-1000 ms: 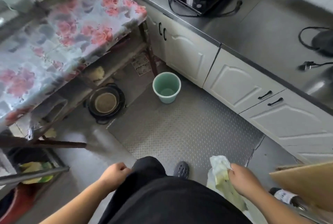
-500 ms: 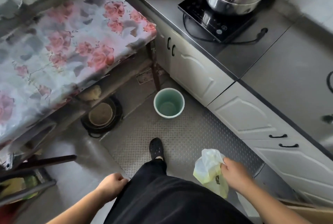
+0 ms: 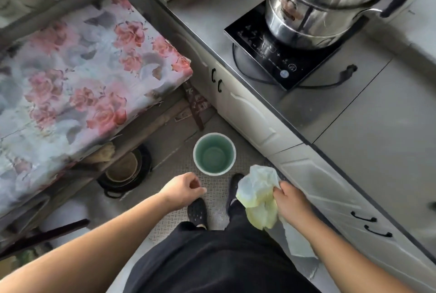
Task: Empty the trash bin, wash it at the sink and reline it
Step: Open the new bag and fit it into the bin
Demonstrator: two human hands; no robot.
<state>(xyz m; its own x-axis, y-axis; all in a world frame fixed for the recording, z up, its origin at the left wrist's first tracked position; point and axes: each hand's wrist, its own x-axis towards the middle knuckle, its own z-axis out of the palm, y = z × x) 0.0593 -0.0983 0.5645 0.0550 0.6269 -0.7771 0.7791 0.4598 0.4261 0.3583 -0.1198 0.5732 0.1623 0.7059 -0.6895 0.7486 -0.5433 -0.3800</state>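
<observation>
left hand has lifted off the leg toward the bin, now nearer.

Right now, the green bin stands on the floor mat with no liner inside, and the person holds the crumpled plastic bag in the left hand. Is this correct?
Not quite. The crumpled plastic bag is in the right hand, whose fingers grip it; the left hand holds nothing. The head view shows this. The rest is right: the green bin stands on the floor mat with no liner inside.

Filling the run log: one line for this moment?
phase: reline | round green plastic bin: upright on floor, unlined | right hand: grips crumpled yellowish plastic bag | left hand: loosely curled, holds nothing
</observation>
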